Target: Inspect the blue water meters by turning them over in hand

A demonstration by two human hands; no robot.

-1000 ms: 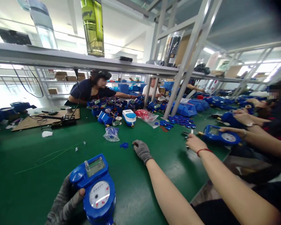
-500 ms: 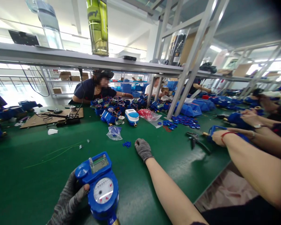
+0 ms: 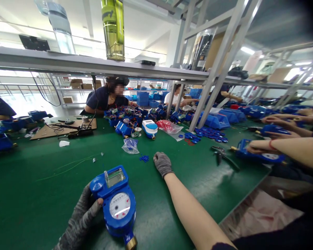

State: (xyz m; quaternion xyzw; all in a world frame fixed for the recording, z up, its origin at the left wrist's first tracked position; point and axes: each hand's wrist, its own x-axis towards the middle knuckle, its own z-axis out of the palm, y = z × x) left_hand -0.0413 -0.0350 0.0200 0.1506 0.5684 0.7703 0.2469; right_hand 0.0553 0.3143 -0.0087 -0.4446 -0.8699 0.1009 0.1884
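In my left hand, gloved in grey with the thumb tip bare, I hold a blue water meter by its left side. Its small display and white dial face up, and a brass end points toward me. My right hand, in a grey glove too, lies closed on the green tabletop. Its fingers curl under, so anything in them is hidden. Just left of its fingertips is a little pile of small blue parts. Behind that pile lies a clear plastic bag with blue pieces in it.
Beyond the bag are a white-and-blue meter and a heap of blue meter housings with wires. Pliers lie to the right, near a co-worker's arm over another meter. A shelf spans the bench; a soldering iron rests left.
The view has turned slightly left, so everything sits a little farther right. My hands keep their holds. At the right, the co-worker's arm and meter have shifted.
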